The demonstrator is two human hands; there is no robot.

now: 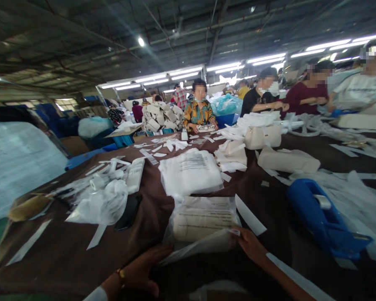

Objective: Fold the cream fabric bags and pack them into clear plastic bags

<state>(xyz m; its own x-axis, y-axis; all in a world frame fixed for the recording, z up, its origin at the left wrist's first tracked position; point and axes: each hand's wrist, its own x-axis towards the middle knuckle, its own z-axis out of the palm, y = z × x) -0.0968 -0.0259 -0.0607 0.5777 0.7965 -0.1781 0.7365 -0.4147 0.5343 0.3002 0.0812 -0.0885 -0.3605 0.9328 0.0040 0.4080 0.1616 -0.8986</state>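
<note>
Bagged cream roll [200, 223] lies on the worktop [65, 259] before me
It's inside its clear bag; my right hand [250, 244] pinches the open flap, my left hand [144, 271] rests flat, holding nothing, bag unsealed, blue tape dispenser [324, 217] beside

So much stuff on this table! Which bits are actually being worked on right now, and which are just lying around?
In hand:
- bagged roll, in a clear plastic bag
- right hand, pinching the bag's corner
- left hand, flat on the cloth near the bag's open end

Lying about:
- blue tape dispenser
- stack of bags
- black phone
- paper strips
- beige pouches
</note>
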